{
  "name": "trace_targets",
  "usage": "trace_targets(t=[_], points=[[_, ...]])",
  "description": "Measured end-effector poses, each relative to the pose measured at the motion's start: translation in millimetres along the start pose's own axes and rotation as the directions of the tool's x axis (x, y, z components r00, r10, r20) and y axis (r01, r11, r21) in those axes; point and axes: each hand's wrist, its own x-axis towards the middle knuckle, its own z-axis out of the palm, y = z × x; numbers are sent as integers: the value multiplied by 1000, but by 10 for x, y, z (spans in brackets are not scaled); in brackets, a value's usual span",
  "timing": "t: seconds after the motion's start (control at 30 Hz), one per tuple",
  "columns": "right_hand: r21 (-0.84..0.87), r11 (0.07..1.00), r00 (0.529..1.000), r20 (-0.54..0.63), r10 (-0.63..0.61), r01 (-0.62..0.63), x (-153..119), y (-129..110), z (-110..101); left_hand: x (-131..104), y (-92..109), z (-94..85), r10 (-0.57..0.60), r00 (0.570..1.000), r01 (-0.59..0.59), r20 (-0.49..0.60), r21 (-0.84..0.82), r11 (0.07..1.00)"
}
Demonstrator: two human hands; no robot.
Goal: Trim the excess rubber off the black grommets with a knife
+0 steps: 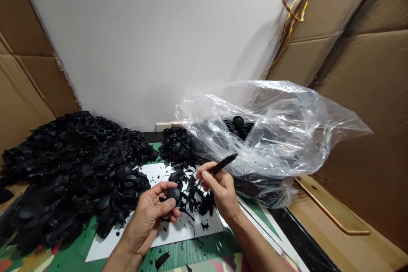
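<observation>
Between the thumb and fingers of my left hand (156,206) is a round black rubber part (173,196), its smooth domed face showing. My right hand (219,187) grips a slim black pen-shaped tool (224,163), with one end pointing up and to the right; its other end is hidden by my fingers. The two hands are apart, above a white sheet (149,174) strewn with black rubber scraps (191,195). To the left of my left hand lies a large heap of black rubber parts (79,153), many with ragged edges.
A clear plastic bag (287,136) holding black round parts (238,122) stands behind my right hand. A smaller pile of black scraps (176,142) sits at the back. Cardboard walls (366,93) flank the space. A gold phone (333,206) lies at right. Twisted wires (291,12) hang above.
</observation>
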Motion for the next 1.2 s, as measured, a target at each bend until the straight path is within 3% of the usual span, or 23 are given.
trace_targets(t=[0.2,0.3,0.37,0.43,0.53,0.6,0.8,0.93,1.0,1.07,1.13,1.17,1.2], points=[[-264,955,974,209,-81,136,-140,45,194,-27,43,42,18,999,-16,34,-70,997],[-259,948,972,188,-140,187,-163,77,305,-29,57,48,25,996,-21,82,-47,999],[-236,949,974,141,-179,209,-154,93,339,-25,66,46,55,996,-59,75,55,997],[-234,942,968,131,-213,239,-142,108,334,-21,70,48,173,985,-174,24,264,949],[-291,913,956,152,-250,285,-133,131,293,-26,58,67,401,916,-336,12,570,750],[-346,885,949,165,-270,312,-133,141,275,-38,38,89,455,890,-370,31,633,680],[-474,835,959,81,-273,278,-128,125,356,-79,6,160,556,830,-458,40,616,641],[-537,770,923,44,-382,344,-48,152,352,-208,-24,213,579,815,-469,23,613,636],[-581,753,914,-36,-405,310,33,180,279,-299,-50,240,572,820,-483,25,569,666],[-626,756,907,-182,-380,191,103,202,195,-345,-57,250,605,794,-511,-58,476,716],[-631,761,907,-216,-360,151,127,209,147,-311,-28,225,558,821,-450,-124,461,765],[-627,762,921,-180,-346,164,121,207,142,-270,-3,197,516,848,-409,-121,469,783],[-620,763,932,-139,-336,182,107,203,147,-221,25,160,518,846,-407,-129,472,782]])
